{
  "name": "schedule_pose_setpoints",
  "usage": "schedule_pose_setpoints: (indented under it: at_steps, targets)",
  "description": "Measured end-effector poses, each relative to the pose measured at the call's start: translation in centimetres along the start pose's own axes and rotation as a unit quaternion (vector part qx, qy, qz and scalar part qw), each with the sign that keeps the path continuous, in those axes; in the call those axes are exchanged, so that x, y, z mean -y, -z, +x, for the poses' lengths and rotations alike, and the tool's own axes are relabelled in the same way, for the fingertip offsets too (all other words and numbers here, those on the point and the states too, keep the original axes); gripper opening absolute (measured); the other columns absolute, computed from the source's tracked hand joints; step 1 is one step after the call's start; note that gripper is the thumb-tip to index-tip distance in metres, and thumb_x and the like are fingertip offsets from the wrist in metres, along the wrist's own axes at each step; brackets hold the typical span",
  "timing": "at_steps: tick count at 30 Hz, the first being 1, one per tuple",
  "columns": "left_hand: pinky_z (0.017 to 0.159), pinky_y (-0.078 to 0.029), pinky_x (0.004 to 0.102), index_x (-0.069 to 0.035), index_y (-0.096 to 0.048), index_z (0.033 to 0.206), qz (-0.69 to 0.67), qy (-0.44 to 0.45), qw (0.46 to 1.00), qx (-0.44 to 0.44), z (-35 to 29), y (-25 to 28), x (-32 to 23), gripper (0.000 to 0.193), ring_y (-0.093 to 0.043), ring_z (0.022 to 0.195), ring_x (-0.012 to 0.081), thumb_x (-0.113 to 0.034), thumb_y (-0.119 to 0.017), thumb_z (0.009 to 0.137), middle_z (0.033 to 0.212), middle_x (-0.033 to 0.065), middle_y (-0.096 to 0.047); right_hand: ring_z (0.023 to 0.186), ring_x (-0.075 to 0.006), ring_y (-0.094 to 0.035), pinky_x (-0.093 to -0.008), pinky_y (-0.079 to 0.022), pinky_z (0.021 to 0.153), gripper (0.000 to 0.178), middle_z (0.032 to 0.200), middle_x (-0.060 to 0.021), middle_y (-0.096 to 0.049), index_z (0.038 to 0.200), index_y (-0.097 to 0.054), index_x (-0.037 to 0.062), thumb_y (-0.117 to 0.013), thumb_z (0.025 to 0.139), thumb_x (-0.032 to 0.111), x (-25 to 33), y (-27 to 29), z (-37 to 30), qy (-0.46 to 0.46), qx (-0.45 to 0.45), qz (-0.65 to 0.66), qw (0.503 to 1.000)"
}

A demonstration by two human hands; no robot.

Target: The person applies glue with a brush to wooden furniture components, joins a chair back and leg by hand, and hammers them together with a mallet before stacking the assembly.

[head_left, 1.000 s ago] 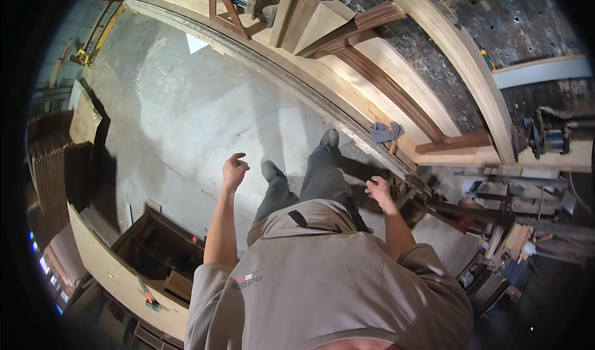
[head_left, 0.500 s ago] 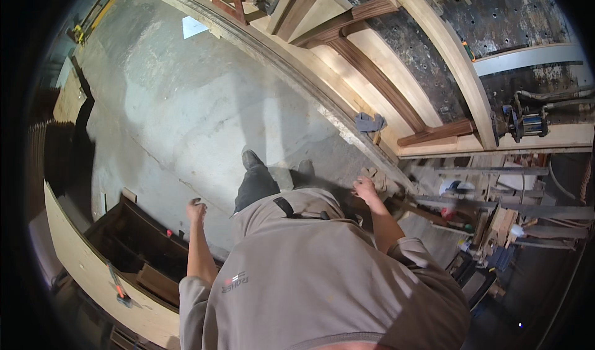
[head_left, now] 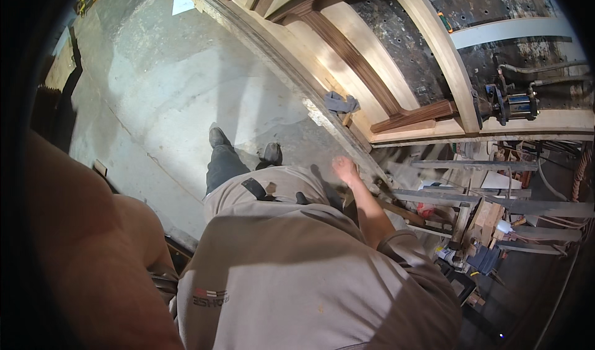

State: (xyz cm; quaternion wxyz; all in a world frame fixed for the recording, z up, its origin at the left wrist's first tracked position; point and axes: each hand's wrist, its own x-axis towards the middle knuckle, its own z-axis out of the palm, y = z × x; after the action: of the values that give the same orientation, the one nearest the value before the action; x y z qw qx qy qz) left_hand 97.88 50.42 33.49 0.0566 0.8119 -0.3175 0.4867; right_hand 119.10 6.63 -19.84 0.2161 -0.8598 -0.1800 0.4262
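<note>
My left hand is raised close to the camera and fills the lower left as a large blurred skin shape; its fingers cannot be made out. My right hand hangs at my right side with its fingers curled in, and nothing shows in it. It is nearest to the worktable's edge. On that edge lies a crumpled grey cloth or glove. Beyond it, a dark brown wooden frame piece with crossbars at its ends rests among pale boards on the table.
The black perforated tabletop carries a curved pale timber, a light strip and a blue-and-metal clamp. A rack with wood offcuts and tools stands to my right. The concrete floor extends ahead and left.
My left hand has come up from beside my waist to close before the camera, covering the wooden box and hammer at left. My right hand's fingers have curled in, and the view has shifted.
</note>
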Motion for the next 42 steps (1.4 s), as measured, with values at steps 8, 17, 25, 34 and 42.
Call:
schedule_pose_setpoints:
  at_steps: [8, 17, 25, 34, 42]
  targets:
    - [0.096, -0.045, 0.0392, 0.003, -0.051, 0.125, 0.001, -0.053, 0.995, 0.08, 3.0, -1.6, -3.4, 0.045, -0.055, 0.111, 0.0261, -0.001, -0.064, 0.081, 0.122, 0.0167, -0.055, 0.072, -0.0205, -0.059, -0.0363, -0.048, 0.059, 0.034, 0.085, -0.0075, -0.059, 0.115, -0.052, 0.0062, -0.065, 0.084, 0.015, -17.0, -3.3, -5.8, -0.204, 0.042, 0.302, 0.93]
    - [0.094, -0.046, 0.036, 0.003, -0.052, 0.123, -0.009, -0.045, 0.992, 0.12, 2.4, -4.2, -3.7, 0.045, -0.057, 0.106, 0.0231, 0.003, -0.064, 0.08, 0.118, 0.015, -0.057, 0.08, -0.0268, -0.062, -0.0408, -0.049, 0.067, 0.027, 0.098, -0.0154, -0.062, 0.11, -0.057, 0.0029, -0.052, 0.09, 0.02, -21.5, -9.8, -0.3, 0.012, -0.035, -0.026, 0.999]
    - [0.091, -0.047, 0.0331, 0.002, -0.053, 0.122, 0.012, -0.028, 0.992, 0.125, 3.6, -2.9, -4.6, 0.046, -0.059, 0.102, 0.0205, 0.007, -0.065, 0.078, 0.115, 0.0136, -0.059, 0.078, -0.025, -0.059, -0.0394, -0.048, 0.068, 0.022, 0.091, -0.0113, -0.06, 0.097, -0.059, 0.0082, -0.06, 0.084, 0.026, -9.4, -0.7, -1.4, -0.012, 0.045, 0.079, 0.996]
    - [0.089, -0.048, 0.0299, 0.001, -0.053, 0.121, 0.131, 0.437, 0.879, -0.135, -10.4, -3.1, -5.8, 0.047, -0.061, 0.097, 0.0176, 0.011, -0.066, 0.077, 0.111, 0.0119, -0.061, 0.087, -0.0282, -0.064, -0.0394, -0.05, 0.075, 0.039, 0.094, -0.0153, -0.066, 0.103, -0.064, 0.0071, -0.066, 0.08, 0.038, -6.2, 0.5, -4.6, -0.036, 0.053, -0.032, 0.997]
    - [0.061, -0.048, 0.0256, 0.005, -0.061, 0.11, 0.059, 0.913, 0.33, -0.233, -38.8, -10.7, -25.8, 0.031, -0.059, 0.068, 0.013, 0.0, -0.06, 0.078, 0.085, 0.009, -0.065, 0.096, -0.0322, -0.064, -0.0415, -0.05, 0.08, 0.055, 0.099, -0.0194, -0.067, 0.113, -0.063, 0.0036, -0.065, 0.078, 0.046, -8.3, -1.9, -2.8, -0.01, 0.057, -0.079, 0.995]
